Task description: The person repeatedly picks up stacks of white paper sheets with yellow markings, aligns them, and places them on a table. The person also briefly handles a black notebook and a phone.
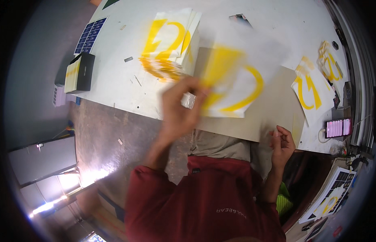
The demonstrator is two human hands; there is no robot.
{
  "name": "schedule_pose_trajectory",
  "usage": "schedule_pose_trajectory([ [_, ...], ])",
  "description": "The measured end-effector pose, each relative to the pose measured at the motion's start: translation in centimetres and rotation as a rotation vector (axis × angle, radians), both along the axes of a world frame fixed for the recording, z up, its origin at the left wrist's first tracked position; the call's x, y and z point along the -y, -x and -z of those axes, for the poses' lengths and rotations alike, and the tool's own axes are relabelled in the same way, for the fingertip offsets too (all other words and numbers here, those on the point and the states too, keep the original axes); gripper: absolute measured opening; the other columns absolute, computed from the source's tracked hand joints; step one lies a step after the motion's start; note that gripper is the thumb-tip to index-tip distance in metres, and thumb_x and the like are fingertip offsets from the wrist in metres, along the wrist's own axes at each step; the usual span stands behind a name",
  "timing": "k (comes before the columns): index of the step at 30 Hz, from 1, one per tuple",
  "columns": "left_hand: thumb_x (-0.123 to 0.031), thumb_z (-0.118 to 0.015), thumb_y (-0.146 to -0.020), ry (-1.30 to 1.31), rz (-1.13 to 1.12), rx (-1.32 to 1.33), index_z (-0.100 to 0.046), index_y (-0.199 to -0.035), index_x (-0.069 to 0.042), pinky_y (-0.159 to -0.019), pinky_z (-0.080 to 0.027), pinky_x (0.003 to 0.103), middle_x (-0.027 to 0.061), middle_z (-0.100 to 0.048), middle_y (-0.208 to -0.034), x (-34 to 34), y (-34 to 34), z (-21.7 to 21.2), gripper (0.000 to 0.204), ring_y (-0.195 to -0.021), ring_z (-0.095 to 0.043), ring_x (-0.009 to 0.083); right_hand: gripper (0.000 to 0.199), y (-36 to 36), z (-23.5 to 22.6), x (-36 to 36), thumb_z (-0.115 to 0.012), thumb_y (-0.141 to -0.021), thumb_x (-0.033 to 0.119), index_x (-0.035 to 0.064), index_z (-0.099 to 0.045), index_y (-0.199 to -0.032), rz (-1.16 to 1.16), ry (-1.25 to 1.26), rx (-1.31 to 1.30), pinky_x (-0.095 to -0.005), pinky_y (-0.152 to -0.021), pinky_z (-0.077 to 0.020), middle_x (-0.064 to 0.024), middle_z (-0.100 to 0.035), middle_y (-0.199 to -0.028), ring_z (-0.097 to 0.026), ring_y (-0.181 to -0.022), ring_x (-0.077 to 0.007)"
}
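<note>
Left hand (180,107) pinches the left edge of the sheet (237,82), which is above the brown board (277,107); sheet judged light, flexible, easily creased, best held by edges; right hand (283,143) loosely curled, nothing visible in it.

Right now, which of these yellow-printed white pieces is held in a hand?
The blurred piece over the brown board: the left hand pinches it, while the stack at left and the pieces at right lie unheld.
</note>
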State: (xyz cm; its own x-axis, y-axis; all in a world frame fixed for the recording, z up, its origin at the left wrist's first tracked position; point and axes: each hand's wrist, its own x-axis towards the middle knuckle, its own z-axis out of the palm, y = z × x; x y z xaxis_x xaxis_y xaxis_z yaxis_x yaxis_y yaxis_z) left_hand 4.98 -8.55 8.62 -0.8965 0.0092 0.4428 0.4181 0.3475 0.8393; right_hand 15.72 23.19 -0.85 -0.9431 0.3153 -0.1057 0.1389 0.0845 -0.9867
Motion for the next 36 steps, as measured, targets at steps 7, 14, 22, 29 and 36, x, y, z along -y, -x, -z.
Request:
schedule_pose_trajectory([
  [7,-0.023,-0.079,-0.091,0.14,-0.296,0.285,-0.068,-0.119,0.012,-0.064,-0.048,0.021,0.0056,-0.069,-0.081,14.1,12.4,-3.8,0.046,-0.073,-0.062,0.009,0.019,-1.6,0.6,2.8,-0.072,-0.097,0.009,-0.001,-0.069,-0.113,-0.09,0.087,0.085,-0.021,-0.067,-0.0477,-0.0039,-0.072,-0.09,-0.062,-0.076,-0.0063],
  [14,-0.046,-0.077,-0.09,0.415,-0.445,0.353,-0.068,-0.125,0.008,-0.078,-0.053,0.032,0.0189,-0.071,-0.115,15.9,11.3,-3.4,0.065,-0.092,-0.065,0.0198,0.02,0.9,-1.5,5.7,-0.072,-0.097,0.01,-0.0025,-0.068,-0.112,-0.257,0.037,0.038,-0.0238,-0.069,-0.0498,-0.0031,-0.07,-0.091,-0.062,-0.078,-0.0079],
  [22,-0.076,-0.055,-0.091,-0.096,-0.162,0.929,-0.046,-0.145,0.013,-0.11,-0.042,0.054,0.0324,-0.048,-0.145,16.9,16.1,-0.9,0.104,-0.137,-0.047,0.0452,0.045,21.0,-9.1,19.9,-0.063,-0.102,0.033,-0.0009,-0.06,-0.132,-0.373,0.259,0.193,-0.0388,-0.099,-0.0478,-0.0158,-0.065,-0.13,-0.062,-0.114,-0.0209],
  [29,-0.046,-0.059,-0.103,-0.128,0.06,0.992,-0.058,-0.13,0.013,-0.087,-0.055,0.028,0.0186,-0.07,-0.119,15.6,15.8,-1.9,0.065,-0.103,-0.069,0.0187,0.049,25.5,-11.2,26.6,-0.06,-0.103,0.03,-0.0087,-0.054,-0.133,-0.457,0.509,0.375,-0.0376,-0.104,-0.0455,-0.018,-0.062,-0.131,-0.061,-0.12,-0.0267],
  [36,-0.04,-0.065,-0.1,-0.044,-0.031,0.879,-0.058,-0.128,0.014,-0.094,-0.053,0.034,0.0207,-0.069,-0.118,16.3,15.5,-2.5,0.061,-0.107,-0.068,0.0237,0.044,23.9,-12.0,26.7,-0.06,-0.103,0.021,-0.0087,-0.053,-0.136,-0.445,0.28,0.223,-0.0342,-0.101,-0.047,-0.0176,-0.066,-0.125,-0.063,-0.115,-0.0227],
])
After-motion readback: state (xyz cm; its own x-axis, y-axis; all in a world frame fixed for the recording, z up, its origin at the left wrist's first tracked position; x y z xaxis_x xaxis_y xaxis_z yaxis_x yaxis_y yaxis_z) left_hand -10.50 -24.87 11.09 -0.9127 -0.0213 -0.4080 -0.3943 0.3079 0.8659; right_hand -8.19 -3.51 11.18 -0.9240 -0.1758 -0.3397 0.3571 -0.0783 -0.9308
